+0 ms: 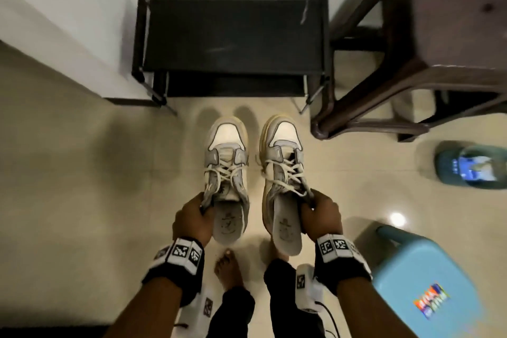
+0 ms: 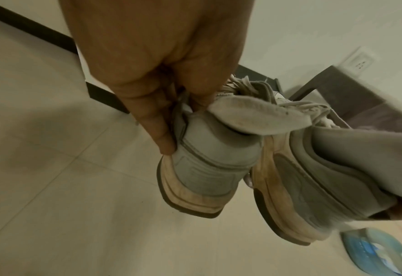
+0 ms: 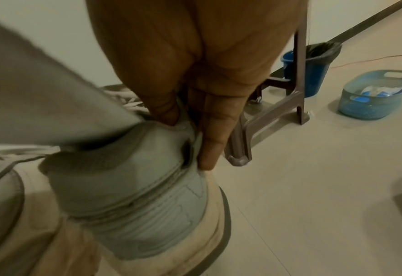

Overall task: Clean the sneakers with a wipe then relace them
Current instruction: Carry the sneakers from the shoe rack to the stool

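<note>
Fingers (image 2: 164, 136) of left hand (image 1: 192, 223): pinching collar of left sneaker (image 1: 227, 173). Right hand (image 1: 322, 214): fingers pinching collar of right sneaker (image 1: 284, 175). Both sneakers held in the air above the floor (image 1: 82, 173), toes forward, laces (image 1: 285, 170) still threaded. Risks, as judged: edge pinch may slip and drop a shoe; trailing lace ends may snag. No wipe identifiable; blue basket (image 3: 377, 95) near the stool (image 1: 428, 44).

Glossy tiled floor (image 1: 82, 173); matt sneakers (image 1: 227, 162) (soles yellowed), plastic stool (image 1: 428, 277).
</note>
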The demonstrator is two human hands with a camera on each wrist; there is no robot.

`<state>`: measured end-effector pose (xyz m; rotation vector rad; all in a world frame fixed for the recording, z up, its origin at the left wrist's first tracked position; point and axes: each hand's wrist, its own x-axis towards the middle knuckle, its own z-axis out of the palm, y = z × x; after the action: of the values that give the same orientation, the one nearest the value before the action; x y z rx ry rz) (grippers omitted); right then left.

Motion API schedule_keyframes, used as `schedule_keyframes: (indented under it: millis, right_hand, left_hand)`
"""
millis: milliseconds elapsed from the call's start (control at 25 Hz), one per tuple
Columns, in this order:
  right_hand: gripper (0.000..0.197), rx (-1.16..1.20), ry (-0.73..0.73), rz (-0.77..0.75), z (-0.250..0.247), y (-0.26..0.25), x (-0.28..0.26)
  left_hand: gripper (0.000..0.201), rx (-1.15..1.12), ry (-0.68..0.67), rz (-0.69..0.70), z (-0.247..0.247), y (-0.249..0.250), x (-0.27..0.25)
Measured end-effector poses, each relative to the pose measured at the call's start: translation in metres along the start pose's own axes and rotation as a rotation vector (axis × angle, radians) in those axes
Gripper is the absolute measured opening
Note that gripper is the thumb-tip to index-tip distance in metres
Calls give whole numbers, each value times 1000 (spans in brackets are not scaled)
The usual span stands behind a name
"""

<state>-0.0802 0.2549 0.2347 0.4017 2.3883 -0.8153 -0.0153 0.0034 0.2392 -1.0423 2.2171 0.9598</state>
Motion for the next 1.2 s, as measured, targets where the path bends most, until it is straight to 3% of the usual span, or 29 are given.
schedule_keyframes:
  millis: [80, 240, 440, 600, 800, 960, 1080, 1200]
  right_hand:
    - [35, 72, 42, -17, -53, -27, -42]
    - [19, 135, 121, -36, -150, -60, -116]
    - [15, 182, 174, 4, -250, -48, -167]
    - [14, 179, 217, -14, -326, -22, -180]
    - [20, 134, 293, -5, -404, 8, -170]
    - [19, 127, 337, -16, -449, 20, -153]
    - [19, 108, 330, 19, -478, 27, -133]
    - [18, 121, 302, 34, -498, 22, -106]
  left_hand:
    - [36, 3, -6, 48, -32, 47, -49]
    - [32, 3, -35, 152, -75, 123, -135]
    - [28, 6, -57, 220, -96, 205, -218]
    - [27, 8, -57, 271, -80, 270, -266]
    - [43, -42, -94, 322, -23, 331, -256]
    - [35, -6, -108, 403, -8, 385, -265]
    - [40, 7, -122, 411, -5, 423, -271]
    - [24, -1, -128, 408, -2, 452, -260]
